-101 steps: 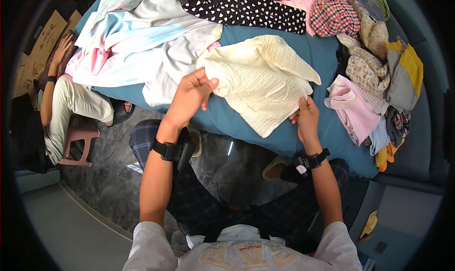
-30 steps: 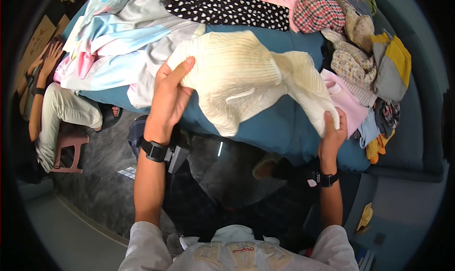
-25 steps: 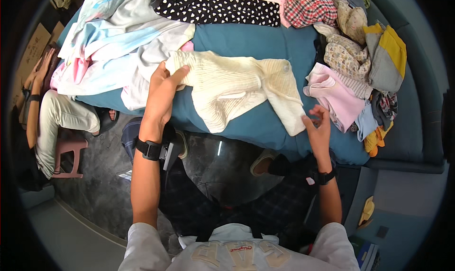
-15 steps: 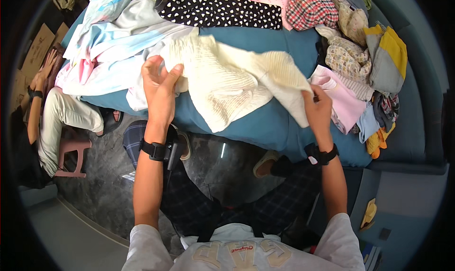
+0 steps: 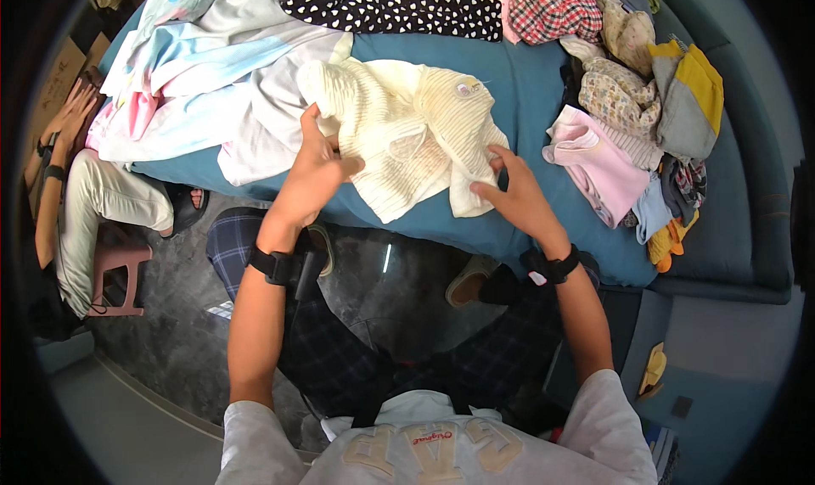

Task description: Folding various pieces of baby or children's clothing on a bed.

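So the cream ribbed knit cardigan (image 5: 407,137) is lying partly folded on the blue surface (image 5: 526,86), near its front edge, pretty much dead centre in the head view. There's a small round badge on its upper right part.

The left hand (image 5: 312,175) sits on the cardigan's left edge. The thumb pokes out to the right over the knit and the fingers reach up along the fabric. The grip looks loose, more pressing down than clamping, and I can't tell if any cloth is actually pinched under the palm. The right hand (image 5: 514,195) is at the lower right corner of the cardigan, fingers spread and half curled, with the fingertips touching the hem; that grip is mostly open too. Both wrists wear black bands.

Around it is a whole heap of clothes:
- a pale blue, white and pink pile (image 5: 195,69) just to the left, touching the cardigan
- a black top with white dots (image 5: 399,5) along the far edge
- a red checked garment (image 5: 556,5) next to it
- a folded pink piece (image 5: 594,158) to the right, near the right hand
- a grey and yellow garment (image 5: 688,90) further right

Another person in light trousers (image 5: 89,205) sits on a pink stool (image 5: 110,273) at the far left.
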{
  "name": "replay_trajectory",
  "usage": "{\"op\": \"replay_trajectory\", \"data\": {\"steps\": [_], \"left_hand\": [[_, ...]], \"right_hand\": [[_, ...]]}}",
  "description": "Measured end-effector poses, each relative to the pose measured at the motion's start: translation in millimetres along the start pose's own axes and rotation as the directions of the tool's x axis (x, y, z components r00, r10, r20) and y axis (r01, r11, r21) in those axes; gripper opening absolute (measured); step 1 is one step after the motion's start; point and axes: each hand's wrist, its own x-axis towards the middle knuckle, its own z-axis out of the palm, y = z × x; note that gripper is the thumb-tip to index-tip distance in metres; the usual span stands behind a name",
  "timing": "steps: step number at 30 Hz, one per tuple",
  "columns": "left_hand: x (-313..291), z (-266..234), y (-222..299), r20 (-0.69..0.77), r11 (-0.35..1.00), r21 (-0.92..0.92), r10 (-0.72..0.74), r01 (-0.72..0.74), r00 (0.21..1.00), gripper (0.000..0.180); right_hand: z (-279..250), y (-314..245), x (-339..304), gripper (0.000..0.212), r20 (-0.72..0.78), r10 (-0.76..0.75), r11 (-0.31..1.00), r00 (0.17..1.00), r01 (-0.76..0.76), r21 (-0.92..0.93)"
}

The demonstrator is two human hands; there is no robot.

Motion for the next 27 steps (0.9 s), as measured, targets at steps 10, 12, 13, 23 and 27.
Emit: {"op": "replay_trajectory", "data": {"steps": [10, 12, 13, 23, 27], "left_hand": [[-4.2, -21.7, 13.1, -0.247, 0.991, 0.068, -0.091, 0.111, 0.965, 0.068], [-6.1, -18.5, 15.9, -0.438, 0.993, 0.071, 0.12, -0.099, 0.891, 0.049], [-6.2, -28.2, 14.5, -0.385, 0.99, 0.048, 0.143, -0.135, 0.912, 0.038], [-2.2, 11.7, 18.2, 0.171, 0.853, 0.331, 0.367, -0.404, 0.914, 0.023], [-1.1, 30.6, 21.2, 0.396, 0.749, 0.343, 0.432, -0.567, 0.81, 0.034]], "right_hand": [[-80.4, -4.8, 14.0, 0.013, -0.356, 0.308, 0.81, 0.882, -0.046, 0.585], [-72.3, -7.9, 8.1, 0.015, -0.344, 0.236, 0.879, 0.909, -0.048, 0.474], [-66.1, -10.7, 6.7, 0.019, -0.321, 0.157, 0.936, 0.934, -0.037, 0.351], [-24.0, 51.4, 35.1, 0.035, -0.067, 0.112, 0.989, 0.991, -0.105, 0.105], [-71.6, 39.1, 42.0, 0.036, -0.248, 0.41, 0.903, 0.878, -0.353, 0.244]]}}
